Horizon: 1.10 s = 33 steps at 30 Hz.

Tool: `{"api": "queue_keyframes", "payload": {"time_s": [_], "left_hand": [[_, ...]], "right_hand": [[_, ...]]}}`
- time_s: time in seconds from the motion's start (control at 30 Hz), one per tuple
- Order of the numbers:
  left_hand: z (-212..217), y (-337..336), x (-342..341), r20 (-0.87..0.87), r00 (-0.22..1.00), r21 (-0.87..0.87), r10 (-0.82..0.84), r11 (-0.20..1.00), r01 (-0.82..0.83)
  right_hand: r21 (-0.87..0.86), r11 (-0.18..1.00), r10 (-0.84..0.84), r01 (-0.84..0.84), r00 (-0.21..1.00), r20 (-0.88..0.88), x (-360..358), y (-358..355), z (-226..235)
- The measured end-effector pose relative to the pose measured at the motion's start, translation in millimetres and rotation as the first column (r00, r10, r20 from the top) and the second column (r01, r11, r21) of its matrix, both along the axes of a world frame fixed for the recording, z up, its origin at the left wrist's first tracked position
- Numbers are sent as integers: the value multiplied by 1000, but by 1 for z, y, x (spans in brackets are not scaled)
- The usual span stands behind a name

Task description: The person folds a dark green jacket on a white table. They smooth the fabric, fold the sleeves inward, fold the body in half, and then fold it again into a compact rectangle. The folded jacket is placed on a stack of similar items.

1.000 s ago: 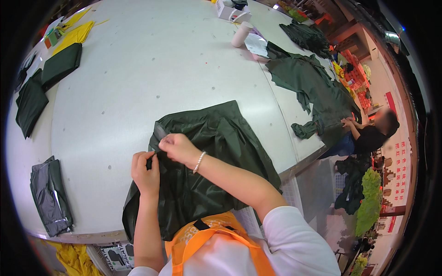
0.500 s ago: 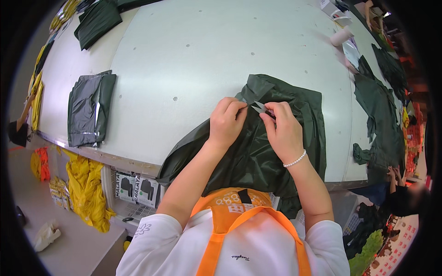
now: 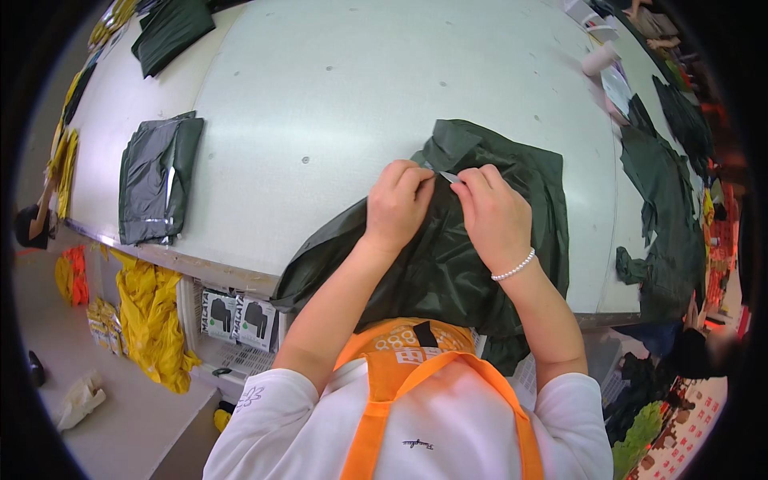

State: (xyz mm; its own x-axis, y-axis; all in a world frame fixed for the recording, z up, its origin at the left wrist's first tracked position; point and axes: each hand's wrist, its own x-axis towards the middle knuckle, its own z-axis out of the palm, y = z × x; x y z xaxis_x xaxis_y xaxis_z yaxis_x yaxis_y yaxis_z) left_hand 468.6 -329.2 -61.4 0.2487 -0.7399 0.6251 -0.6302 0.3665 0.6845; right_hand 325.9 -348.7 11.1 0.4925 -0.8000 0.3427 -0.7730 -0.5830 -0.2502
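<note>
A dark green raincoat-like garment lies on the white table and hangs over its near edge. My left hand and my right hand pinch the garment's fabric close together near its collar. A small pale strip or tag shows between the fingertips. My right wrist wears a pearl bracelet. I wear an orange apron over a white shirt.
A folded grey-green garment lies at the table's left, another dark one farther back. More green garments lie on the right, with a roll behind. Yellow fabric and cartons sit under the table. A person is at the lower right.
My view has turned left and then steadied. Both hands stay pinched on the same spot of the green garment, now shifted slightly nearer the collar.
</note>
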Motion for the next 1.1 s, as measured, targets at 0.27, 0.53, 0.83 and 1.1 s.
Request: {"api": "queue_keyframes", "payload": {"time_s": [0.27, 0.53, 0.83, 1.1], "left_hand": [[-5, -23, 25, 143, 948, 118, 286, 946, -303], [-15, -7, -99, -141, 990, 547, -18, 832, 93], [-49, -16, -238, 144, 977, 776, -156, 630, -13], [-66, -25, -237, -278, 957, 883, -84, 369, 289]], "right_hand": [[299, 910, -369, 288, 890, 267, -123, -28, -35], [224, 409, -894, 885, 438, -96, -445, -64, -189], [621, 737, -506, 266, 827, 246, -342, -22, -152], [576, 788, -291, -216, 693, 659, -263, 34, -146]]}}
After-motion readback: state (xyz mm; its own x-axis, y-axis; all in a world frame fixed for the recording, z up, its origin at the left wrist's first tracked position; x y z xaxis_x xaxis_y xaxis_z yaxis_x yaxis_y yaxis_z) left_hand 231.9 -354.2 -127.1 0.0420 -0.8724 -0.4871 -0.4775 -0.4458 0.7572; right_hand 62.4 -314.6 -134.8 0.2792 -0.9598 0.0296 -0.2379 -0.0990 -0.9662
